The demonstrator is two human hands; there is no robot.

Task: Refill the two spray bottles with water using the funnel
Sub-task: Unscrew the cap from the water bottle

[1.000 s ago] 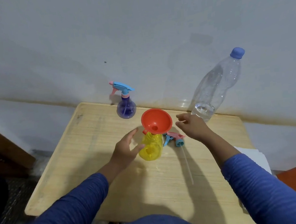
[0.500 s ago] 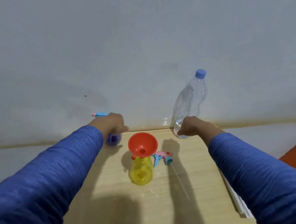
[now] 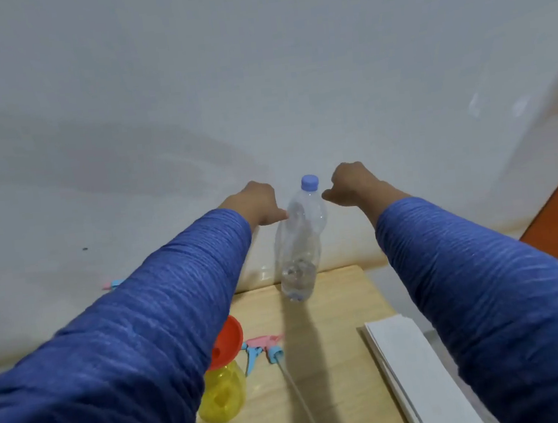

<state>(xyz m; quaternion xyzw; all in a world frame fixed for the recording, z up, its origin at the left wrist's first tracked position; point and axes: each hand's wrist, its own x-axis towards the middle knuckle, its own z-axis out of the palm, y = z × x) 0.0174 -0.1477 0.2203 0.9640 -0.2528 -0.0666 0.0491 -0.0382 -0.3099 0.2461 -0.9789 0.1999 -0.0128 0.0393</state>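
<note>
At the table's (image 3: 343, 311) far edge, against the wall, a clear capped water bottle (image 3: 299, 240) stood upright, a little water at its base. Left hand (image 3: 257, 204) was curled at the bottle's upper left, thumb touching or nearly so; right hand (image 3: 350, 183) was curled beside the cap, apart from it. Neither gripped anything. Nearer, a red funnel (image 3: 227, 340) sat in the yellow spray bottle (image 3: 223, 396). A detached sprayer head (image 3: 264, 347) lay just beside it. Folded paper (image 3: 422, 375) lay at right.

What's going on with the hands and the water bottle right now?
Left hand touching water bottle; right hand beside cap, apart. Funnel seated in yellow spray bottle. Nothing blocking.
</note>
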